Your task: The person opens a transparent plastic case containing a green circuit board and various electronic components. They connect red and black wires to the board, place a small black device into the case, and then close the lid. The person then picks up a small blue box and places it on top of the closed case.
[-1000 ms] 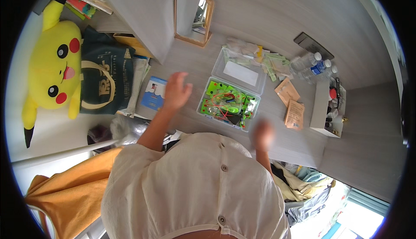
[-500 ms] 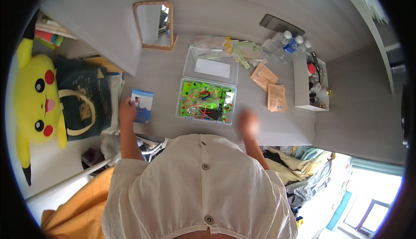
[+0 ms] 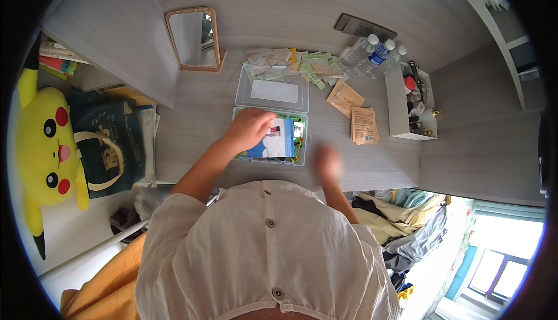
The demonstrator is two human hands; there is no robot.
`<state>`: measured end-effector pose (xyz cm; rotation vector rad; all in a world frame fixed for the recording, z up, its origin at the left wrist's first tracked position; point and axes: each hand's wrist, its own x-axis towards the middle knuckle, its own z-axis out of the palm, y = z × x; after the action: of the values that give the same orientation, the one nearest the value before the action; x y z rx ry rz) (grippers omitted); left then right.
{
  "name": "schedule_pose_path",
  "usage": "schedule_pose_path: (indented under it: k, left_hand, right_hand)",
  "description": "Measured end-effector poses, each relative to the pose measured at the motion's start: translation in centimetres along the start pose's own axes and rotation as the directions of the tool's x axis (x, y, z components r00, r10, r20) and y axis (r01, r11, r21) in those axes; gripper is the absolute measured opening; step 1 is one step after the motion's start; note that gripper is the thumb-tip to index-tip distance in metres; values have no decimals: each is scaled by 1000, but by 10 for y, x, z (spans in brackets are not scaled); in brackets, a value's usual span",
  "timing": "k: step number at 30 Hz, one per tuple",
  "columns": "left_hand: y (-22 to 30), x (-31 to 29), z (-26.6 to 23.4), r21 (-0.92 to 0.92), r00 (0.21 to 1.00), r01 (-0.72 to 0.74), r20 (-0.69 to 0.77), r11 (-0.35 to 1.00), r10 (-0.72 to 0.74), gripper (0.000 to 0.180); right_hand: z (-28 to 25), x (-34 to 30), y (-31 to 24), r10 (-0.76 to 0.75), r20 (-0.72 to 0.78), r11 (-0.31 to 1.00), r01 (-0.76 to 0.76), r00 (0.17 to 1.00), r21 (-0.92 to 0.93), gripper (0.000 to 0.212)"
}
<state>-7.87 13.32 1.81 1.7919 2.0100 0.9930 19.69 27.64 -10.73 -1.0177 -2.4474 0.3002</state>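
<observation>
My left hand (image 3: 251,129) grips a blue and white booklet (image 3: 278,140) by its left side, fingers closed on its upper edge. The booklet lies over, or just above, a clear plastic case (image 3: 271,161) and covers most of its contents. At the case's right side, green pieces and wires (image 3: 298,140) still show. Behind it the hinged lid (image 3: 272,70) lies open, with a white label on it. Beside the case on the right is my right hand (image 3: 329,164), smeared, so its fingers do not show.
Torn wrappers (image 3: 314,71) lie behind the lid. Tan packets (image 3: 363,124), several water bottles (image 3: 372,58) and a white organizer (image 3: 401,114) stand or lie to the right. A wood-framed mirror (image 3: 195,38) is at the back left. A yellow plush toy (image 3: 49,146) and dark green bag (image 3: 110,146) are farther left.
My left hand has carried the booklet from the desk's left side rightward onto or over the case. My right hand stays near the case's right side. The whole view has shifted slightly.
</observation>
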Motion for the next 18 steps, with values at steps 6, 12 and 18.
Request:
schedule_pose_path:
  k: [6,12,18]
  left_hand:
    - [3,-1,25,219,993,-32,-102,975,55,37]
    - [14,-37,38,300,995,-102,9,948,104,55]
    - [6,-47,60,364,999,-31,-13,931,38,56]
  right_hand:
    - [9,-5,7,-38,-61,999,37,997,-30,10]
    - [9,-6,7,-46,-65,999,45,997,-21,9]
    - [-3,35,-5,68,-35,948,-54,997,313,24]
